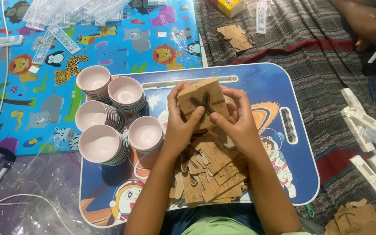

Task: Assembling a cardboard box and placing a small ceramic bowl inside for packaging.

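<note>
A brown cardboard box (203, 101) with a star-shaped cut in its top face is held up above the middle of the small blue table (257, 82). Both hands keep it between them. The left hand (180, 126) closes its grip on the left side of the box, with the thumb laid on the top face near the cut. The right hand (236, 124) closes its grip on the right side, and its thumb also rests on the top face.

Under the hands, on the table, lies a pile of flat cardboard pieces (212, 176) of the same brown colour. Just to the left of the hands stand several stacks of pale pink bowls (109, 113), close to each other. The table stands between a colourful animal play mat (35, 87) and a striped cloth (318, 48). On the cloth at the right lie white plastic parts (370, 130), well apart from the table.
</note>
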